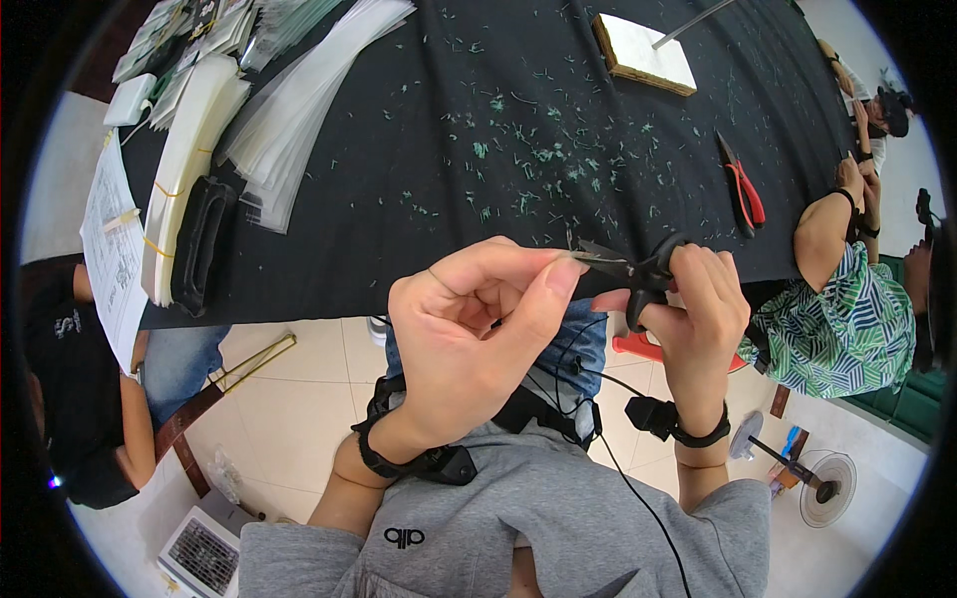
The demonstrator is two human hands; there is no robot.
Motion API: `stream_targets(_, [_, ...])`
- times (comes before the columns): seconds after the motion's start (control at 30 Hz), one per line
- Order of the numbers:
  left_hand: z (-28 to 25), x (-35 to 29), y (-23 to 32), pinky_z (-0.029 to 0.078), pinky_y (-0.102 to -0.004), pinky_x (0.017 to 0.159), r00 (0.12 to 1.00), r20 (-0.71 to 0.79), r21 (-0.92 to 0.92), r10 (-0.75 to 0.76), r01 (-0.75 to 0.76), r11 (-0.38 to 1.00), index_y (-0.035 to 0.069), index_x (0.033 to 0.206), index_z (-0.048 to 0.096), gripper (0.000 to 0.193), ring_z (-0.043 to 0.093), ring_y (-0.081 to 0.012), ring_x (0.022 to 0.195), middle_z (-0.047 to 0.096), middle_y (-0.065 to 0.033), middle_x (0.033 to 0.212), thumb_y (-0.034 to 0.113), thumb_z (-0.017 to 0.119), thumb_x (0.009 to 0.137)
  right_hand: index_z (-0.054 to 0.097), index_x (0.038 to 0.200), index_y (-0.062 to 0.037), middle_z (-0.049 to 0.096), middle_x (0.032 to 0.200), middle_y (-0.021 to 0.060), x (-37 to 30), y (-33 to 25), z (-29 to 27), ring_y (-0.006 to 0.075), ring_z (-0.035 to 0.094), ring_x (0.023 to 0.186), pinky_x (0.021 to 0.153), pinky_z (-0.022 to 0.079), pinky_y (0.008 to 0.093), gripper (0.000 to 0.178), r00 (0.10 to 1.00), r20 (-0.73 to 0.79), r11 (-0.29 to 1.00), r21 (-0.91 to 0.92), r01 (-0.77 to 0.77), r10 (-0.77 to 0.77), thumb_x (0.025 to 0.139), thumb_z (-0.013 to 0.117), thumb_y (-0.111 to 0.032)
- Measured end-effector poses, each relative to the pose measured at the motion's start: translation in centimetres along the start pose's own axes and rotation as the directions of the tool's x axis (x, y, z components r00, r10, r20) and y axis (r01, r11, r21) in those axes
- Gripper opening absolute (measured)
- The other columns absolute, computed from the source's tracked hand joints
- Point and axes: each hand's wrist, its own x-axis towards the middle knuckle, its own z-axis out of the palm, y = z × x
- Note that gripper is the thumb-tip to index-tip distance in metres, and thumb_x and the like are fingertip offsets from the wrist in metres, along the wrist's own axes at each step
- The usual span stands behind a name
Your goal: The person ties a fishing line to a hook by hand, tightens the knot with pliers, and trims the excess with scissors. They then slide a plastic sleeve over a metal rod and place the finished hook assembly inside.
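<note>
In front of my chest, above the near edge of the black-covered table, my left hand (477,334) pinches something tiny between thumb and forefinger. Only thin dark tips stick up from that pinch, too small to name. My right hand (706,314) grips a pair of black-handled scissors (650,279), its fingers and thumb at the handle loops. The scissor blades point left and reach right up to the left fingertips, beside the pinched thing. Whether the blades touch it cannot be told. Short green clippings (558,155) lie scattered over the cloth beyond both hands.
Red-handled pliers (745,194) lie at right. Farther back stands a white-topped block (653,62) with a metal rod. Clear plastic sleeves (304,115), banded pale strips (189,149), a black bundle (204,244) and a paper sheet (112,254) occupy the left. People sit on both sides.
</note>
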Motion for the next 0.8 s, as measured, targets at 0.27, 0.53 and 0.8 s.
stream_targets(0.27, [-0.05, 0.01, -0.19, 0.033, -0.0126, 0.048, 1.000, -0.005, 0.018, 0.009, -0.009, 1.000, -0.005, 0.093, 0.068, 0.009, 0.046, 0.0051, 0.057, 0.061, 0.0029, 0.070, -0.002, 0.065, 0.085, 0.045, 0.066, -0.0027, 0.041, 0.058, 0.0051, -0.18, 0.10, 0.05, 0.0187, 0.037, 0.054, 0.049, 0.028, 0.0306, 0.025, 1.000, -0.024, 1.000, 0.004, 0.017, -0.017, 0.048, 0.060, 0.007])
stream_targets(0.53, [0.34, 0.16, -0.44, 0.035, -0.0122, 0.049, 0.998, -0.054, -0.012, 0.025, -0.026, 1.000, -0.004, 0.093, 0.067, 0.009, 0.048, 0.0046, 0.058, 0.061, 0.0028, 0.070, -0.001, 0.065, 0.085, 0.049, 0.067, -0.0031, 0.044, 0.058, 0.0056, -0.16, 0.11, -0.45, 0.0199, 0.039, 0.053, 0.051, 0.030, 0.0307, 0.025, 0.999, 0.033, 1.000, 0.012, 0.009, -0.010, 0.050, 0.067, 0.001])
stream_targets(0.8, [0.43, 0.31, -0.73, 0.036, -0.0118, 0.050, 0.998, -0.052, 0.004, 0.041, -0.040, 0.999, -0.004, 0.093, 0.067, 0.009, 0.048, 0.0047, 0.059, 0.062, 0.0032, 0.070, -0.001, 0.064, 0.086, 0.052, 0.074, -0.0028, 0.048, 0.063, 0.0078, -0.51, 0.35, -0.46, 0.0231, 0.047, 0.057, 0.054, 0.034, 0.0324, 0.030, 0.997, 0.072, 1.000, -0.014, 0.000, 0.001, 0.052, 0.073, -0.003])
